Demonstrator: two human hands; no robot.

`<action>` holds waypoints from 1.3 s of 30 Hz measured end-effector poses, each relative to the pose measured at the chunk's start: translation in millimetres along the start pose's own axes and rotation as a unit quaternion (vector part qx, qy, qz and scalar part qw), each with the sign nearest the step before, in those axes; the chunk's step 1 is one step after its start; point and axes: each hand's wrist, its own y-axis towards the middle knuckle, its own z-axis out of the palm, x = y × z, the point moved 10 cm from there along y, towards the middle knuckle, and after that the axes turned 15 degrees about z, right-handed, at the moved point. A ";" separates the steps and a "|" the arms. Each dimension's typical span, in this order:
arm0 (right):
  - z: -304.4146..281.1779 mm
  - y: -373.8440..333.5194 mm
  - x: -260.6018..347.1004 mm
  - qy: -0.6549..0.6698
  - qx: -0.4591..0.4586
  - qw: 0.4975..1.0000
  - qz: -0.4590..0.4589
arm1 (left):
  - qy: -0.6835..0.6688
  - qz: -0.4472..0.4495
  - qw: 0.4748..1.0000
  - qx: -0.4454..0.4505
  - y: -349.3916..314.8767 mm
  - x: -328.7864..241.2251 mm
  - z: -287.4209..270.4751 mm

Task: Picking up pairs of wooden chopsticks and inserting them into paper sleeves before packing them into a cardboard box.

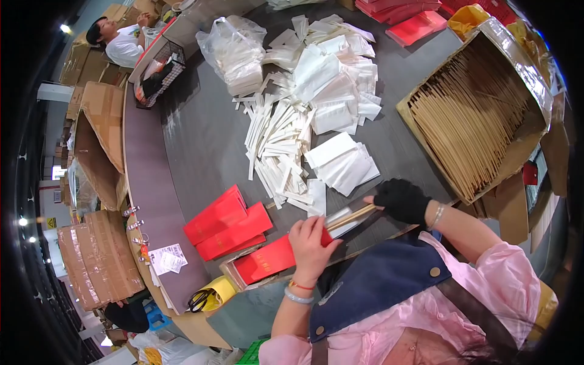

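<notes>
Just then, wooden sticks and a red sleeve were held between two closed hands.
At lower centre, the left hand was wrapped around one end of the sleeve, gold printing showing on its upper face; the black-gloved right hand pinched the sticks, which slanted toward that end. Other red sleeves lay left of centre, and printed slips, too small to read, at lower left. White packets were heaped at upper centre; a carton of sticks stood at right.

two hands, one held red packet, one black wire basket, one carton, wooden sticks past counting
</notes>
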 end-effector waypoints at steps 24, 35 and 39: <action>-61.6 12.2 13.1 -0.059 -0.020 0.994 0.093 | 0.103 0.088 0.990 0.049 29.9 57.5 -91.2; -43.9 16.2 41.7 -0.109 0.016 0.993 0.036 | 0.008 -0.238 0.967 -0.088 -44.7 64.1 0.3; -6.7 20.6 51.3 -0.073 0.114 0.990 0.023 | -0.007 -0.258 0.963 -0.082 -46.5 67.1 -1.6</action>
